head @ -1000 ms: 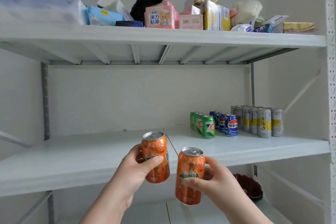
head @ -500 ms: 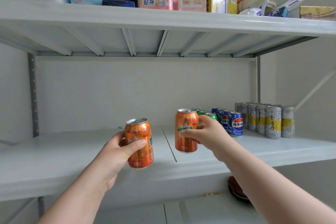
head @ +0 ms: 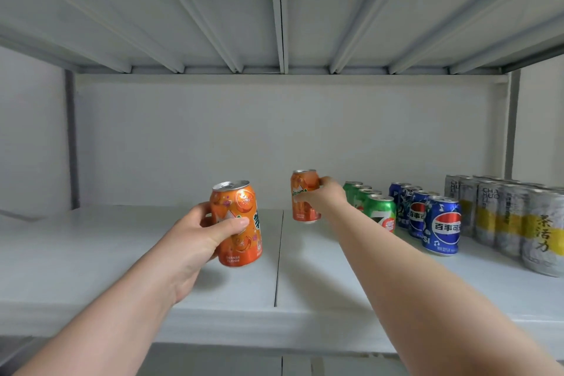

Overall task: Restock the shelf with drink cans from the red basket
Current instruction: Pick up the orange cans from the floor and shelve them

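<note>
My left hand (head: 195,241) grips an orange Mirinda can (head: 239,223) upright just above the front half of the white shelf (head: 91,253), left of the seam. My right hand (head: 325,197) holds a second orange can (head: 303,197) far back on the shelf, close to the rear wall and just left of the row of green cans (head: 378,210). Whether this can touches the shelf I cannot tell. The red basket is out of view.
Right of the green cans stand a row of blue Pepsi cans (head: 444,224) and rows of silver-and-yellow tea cans (head: 540,232). The upper shelf's ribbed underside (head: 280,27) hangs low overhead. A grey upright post (head: 71,137) stands at the back left.
My right hand has reached deeper and carried its orange can back toward the wall beside the green cans. The left hand's can has moved forward over the shelf. The view has closed in.
</note>
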